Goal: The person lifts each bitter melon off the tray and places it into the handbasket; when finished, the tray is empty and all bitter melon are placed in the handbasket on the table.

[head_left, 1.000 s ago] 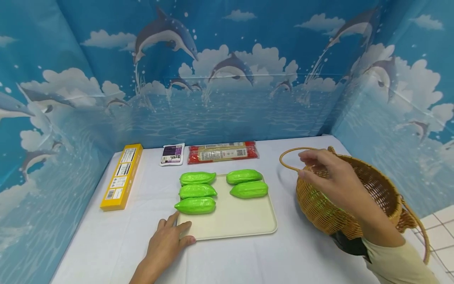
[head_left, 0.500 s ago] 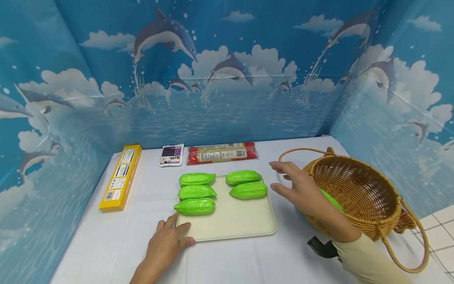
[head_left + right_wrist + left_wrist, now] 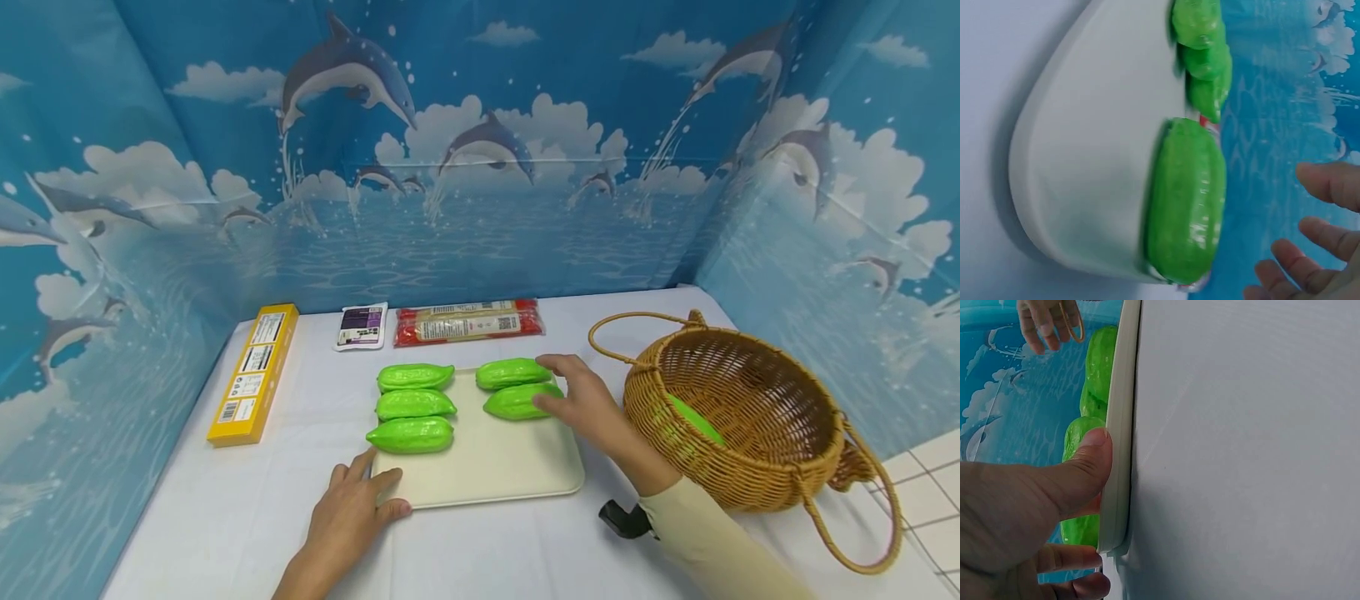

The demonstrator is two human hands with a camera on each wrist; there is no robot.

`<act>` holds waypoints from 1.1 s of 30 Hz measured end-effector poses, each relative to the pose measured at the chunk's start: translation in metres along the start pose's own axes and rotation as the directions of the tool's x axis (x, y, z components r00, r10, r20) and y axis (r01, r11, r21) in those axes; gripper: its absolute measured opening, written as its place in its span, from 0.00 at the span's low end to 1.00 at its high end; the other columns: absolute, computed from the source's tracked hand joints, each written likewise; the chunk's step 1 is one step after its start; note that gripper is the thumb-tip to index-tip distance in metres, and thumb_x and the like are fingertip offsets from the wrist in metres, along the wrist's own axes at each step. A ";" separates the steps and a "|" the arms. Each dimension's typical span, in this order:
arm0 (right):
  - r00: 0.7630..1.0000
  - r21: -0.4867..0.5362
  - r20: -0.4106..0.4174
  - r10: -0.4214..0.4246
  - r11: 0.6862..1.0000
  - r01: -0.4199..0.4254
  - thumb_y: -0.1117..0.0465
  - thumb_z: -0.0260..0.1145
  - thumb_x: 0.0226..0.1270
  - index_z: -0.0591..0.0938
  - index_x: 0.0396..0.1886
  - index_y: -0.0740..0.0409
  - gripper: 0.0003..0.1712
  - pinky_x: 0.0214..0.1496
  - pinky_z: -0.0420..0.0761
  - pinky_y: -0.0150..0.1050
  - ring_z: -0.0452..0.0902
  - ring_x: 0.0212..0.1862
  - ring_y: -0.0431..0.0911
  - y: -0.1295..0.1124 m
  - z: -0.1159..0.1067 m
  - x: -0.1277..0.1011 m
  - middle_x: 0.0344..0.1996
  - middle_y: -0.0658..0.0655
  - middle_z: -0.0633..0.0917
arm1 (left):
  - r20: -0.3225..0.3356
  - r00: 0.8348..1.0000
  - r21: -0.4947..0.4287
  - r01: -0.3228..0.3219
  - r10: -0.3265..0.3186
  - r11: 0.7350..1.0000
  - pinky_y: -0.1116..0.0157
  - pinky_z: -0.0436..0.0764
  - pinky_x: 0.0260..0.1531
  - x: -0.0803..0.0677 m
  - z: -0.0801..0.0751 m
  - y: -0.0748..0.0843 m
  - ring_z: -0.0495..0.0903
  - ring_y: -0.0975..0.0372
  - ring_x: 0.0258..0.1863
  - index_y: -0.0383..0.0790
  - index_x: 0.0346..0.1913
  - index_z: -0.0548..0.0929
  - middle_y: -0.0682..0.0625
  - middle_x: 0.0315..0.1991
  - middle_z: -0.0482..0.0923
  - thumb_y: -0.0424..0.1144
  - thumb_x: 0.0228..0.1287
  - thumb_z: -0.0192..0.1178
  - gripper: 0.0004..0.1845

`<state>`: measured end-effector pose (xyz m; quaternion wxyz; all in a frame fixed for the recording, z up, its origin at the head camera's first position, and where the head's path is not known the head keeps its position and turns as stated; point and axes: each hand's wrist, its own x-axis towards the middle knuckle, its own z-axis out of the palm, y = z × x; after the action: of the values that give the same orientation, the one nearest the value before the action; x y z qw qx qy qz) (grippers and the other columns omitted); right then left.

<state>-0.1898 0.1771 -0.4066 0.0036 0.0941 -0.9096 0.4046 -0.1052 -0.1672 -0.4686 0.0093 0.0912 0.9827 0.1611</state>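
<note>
On a cream tray [image 3: 487,475] lie green ridged gourds with pointed ends. Three gourds [image 3: 411,435] are stacked in a column on the left side, and two gourds [image 3: 517,402] lie at the back right. My left hand [image 3: 348,512] rests at the tray's front left corner, thumb [image 3: 1088,459] against the front rim and other fingers by the left edge. Over the right end of the back right pair, my right hand [image 3: 588,404] holds its fingers spread, partly hiding them. In the right wrist view the fingers [image 3: 1300,259] curve loosely around nothing, beside a gourd [image 3: 1188,206].
A wicker basket [image 3: 750,467] with looped handles stands on the right with a green gourd [image 3: 693,418] inside. Behind the tray lie a red-ended packet [image 3: 468,323] and a small purple-and-white pouch [image 3: 362,326]. A yellow box [image 3: 253,375] is at the left. Dolphin-print curtains surround the table.
My right hand has moved left from over the basket to the gourds at the tray's right side, uncovering the basket and the gourd in it. My left hand has stayed at the tray's corner.
</note>
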 end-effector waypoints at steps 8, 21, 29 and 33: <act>0.996 0.050 0.014 0.090 0.995 -0.091 0.60 0.74 0.65 0.75 0.69 0.62 0.34 0.71 0.66 0.62 0.63 0.72 0.64 0.019 0.015 0.016 0.68 0.68 0.72 | -0.003 1.000 -0.009 -0.001 0.001 1.000 0.55 0.79 0.38 0.000 -0.001 0.000 0.71 0.53 0.47 0.46 0.56 0.88 0.36 0.69 0.71 0.57 0.52 0.72 0.30; 0.995 -0.049 0.063 0.081 0.996 -0.078 0.60 0.77 0.60 0.80 0.64 0.62 0.32 0.67 0.70 0.59 0.66 0.66 0.63 0.032 0.024 0.020 0.64 0.68 0.75 | 0.002 1.000 -0.015 0.009 -0.009 1.000 0.56 0.78 0.36 0.000 0.001 0.000 0.70 0.54 0.46 0.47 0.57 0.88 0.36 0.70 0.70 0.58 0.51 0.73 0.30; 0.993 -0.116 0.085 0.078 0.991 -0.068 0.61 0.79 0.57 0.81 0.64 0.59 0.33 0.58 0.74 0.55 0.67 0.58 0.60 0.033 0.024 0.021 0.56 0.66 0.77 | -0.003 1.000 -0.012 0.009 -0.009 1.000 0.55 0.79 0.37 0.000 0.000 -0.001 0.71 0.53 0.47 0.47 0.57 0.88 0.36 0.69 0.70 0.57 0.51 0.73 0.30; 0.990 -0.130 0.096 0.099 0.988 -0.087 0.61 0.79 0.57 0.81 0.64 0.57 0.33 0.55 0.75 0.52 0.67 0.56 0.57 0.034 0.026 0.022 0.54 0.63 0.77 | 0.002 1.000 -0.019 0.012 -0.012 1.000 0.54 0.79 0.37 0.000 -0.001 0.000 0.71 0.53 0.47 0.47 0.57 0.88 0.36 0.70 0.70 0.57 0.51 0.73 0.30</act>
<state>-0.2159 0.1766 -0.4475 -0.0558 0.0717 -0.9356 0.3412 -0.1055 -0.1675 -0.4680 0.0122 0.0853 0.9816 0.1704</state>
